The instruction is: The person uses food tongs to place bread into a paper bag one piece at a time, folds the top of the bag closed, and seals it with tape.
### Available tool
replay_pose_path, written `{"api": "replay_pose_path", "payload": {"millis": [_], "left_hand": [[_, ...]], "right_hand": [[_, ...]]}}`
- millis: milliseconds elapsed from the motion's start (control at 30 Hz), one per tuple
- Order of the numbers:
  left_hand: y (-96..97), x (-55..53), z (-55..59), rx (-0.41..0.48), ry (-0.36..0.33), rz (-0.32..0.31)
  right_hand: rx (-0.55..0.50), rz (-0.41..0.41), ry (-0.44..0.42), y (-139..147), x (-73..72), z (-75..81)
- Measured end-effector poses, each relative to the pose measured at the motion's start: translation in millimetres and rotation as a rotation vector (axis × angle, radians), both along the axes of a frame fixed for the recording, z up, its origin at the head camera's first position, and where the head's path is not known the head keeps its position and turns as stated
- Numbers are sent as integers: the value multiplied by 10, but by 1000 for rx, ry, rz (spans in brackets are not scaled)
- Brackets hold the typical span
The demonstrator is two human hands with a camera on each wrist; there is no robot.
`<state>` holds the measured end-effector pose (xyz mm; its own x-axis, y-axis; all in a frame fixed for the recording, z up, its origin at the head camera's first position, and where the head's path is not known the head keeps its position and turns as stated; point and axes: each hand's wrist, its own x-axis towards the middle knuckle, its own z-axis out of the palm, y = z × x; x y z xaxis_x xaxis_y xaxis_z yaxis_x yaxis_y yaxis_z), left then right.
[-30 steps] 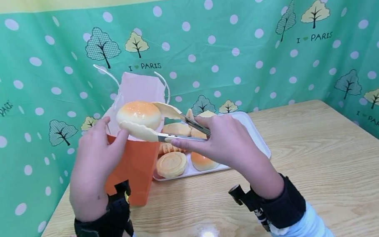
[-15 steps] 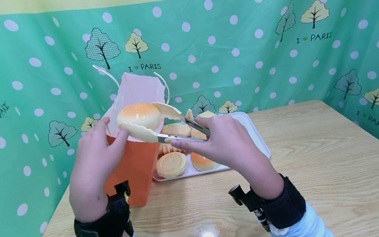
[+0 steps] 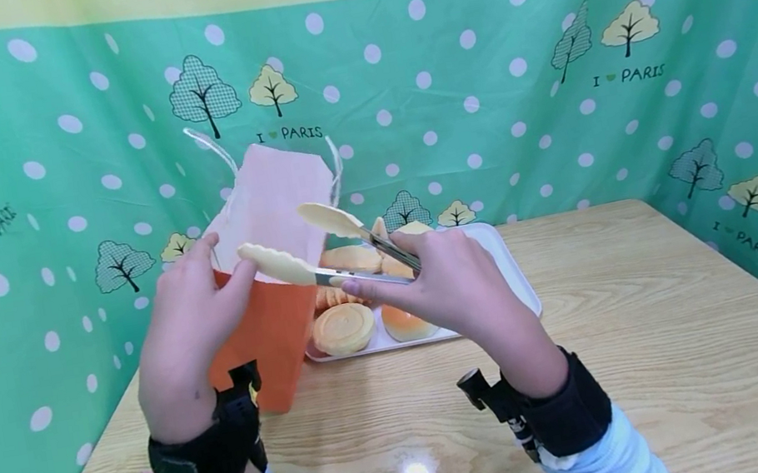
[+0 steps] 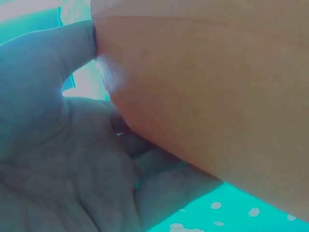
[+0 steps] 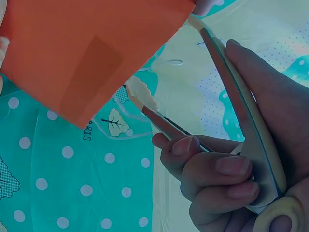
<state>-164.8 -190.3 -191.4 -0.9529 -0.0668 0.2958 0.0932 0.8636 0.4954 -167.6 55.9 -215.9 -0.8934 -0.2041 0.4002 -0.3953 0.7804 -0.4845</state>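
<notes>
An orange paper bag (image 3: 262, 333) with a pale pink inside and white string handles stands tilted on the table. My left hand (image 3: 196, 302) holds it at its top left edge; in the left wrist view, the fingers (image 4: 159, 164) pass behind the bag's orange side (image 4: 207, 96). My right hand (image 3: 447, 275) grips a pair of metal tongs (image 3: 363, 273) with cream scalloped tips. The tips are spread at the bag's mouth with nothing between them. In the right wrist view, fingers (image 5: 217, 169) curl round the tongs' arms. The bag's bottom inside is hidden.
Behind the bag and to its right lies a white tray (image 3: 519, 279) on the wooden table (image 3: 641, 342). It bears several breads, among them a round swirl-topped one (image 3: 344, 329) and a glossy bun (image 3: 405, 322). A green dotted curtain (image 3: 480, 117) closes off the back and sides.
The glossy round bun has left the tongs and dropped out of sight into the bag. The bag's right handle has shifted slightly. Both hands stay in place.
</notes>
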Motion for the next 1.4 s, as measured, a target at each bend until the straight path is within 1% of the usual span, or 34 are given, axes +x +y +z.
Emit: {"api": "replay_pose_path", "payload": {"millis": [167, 333, 600, 733, 867, 1033, 1200, 1400], "left_hand": [[-16, -6, -13, 1, 1, 9], [-19, -8, -18, -8, 11, 4], [-17, -4, -17, 0, 14, 6], [-12, 9, -13, 14, 11, 47], [-4, 21, -6, 38, 5, 94], [5, 31, 4, 63, -14, 115], [6, 33, 4, 54, -15, 125], [13, 36, 9, 39, -10, 115]], "right_hand": [[-3, 8, 12, -8, 5, -1], [8, -10, -15, 0, 3, -1], [11, -21, -18, 24, 5, 9], [23, -31, -14, 50, 3, 25], [26, -33, 9, 94, 6, 39], [-19, -25, 5, 186, 14, 78], [-34, -68, -20, 332, -6, 126], [-77, -124, -60, 596, -73, 149]]}}
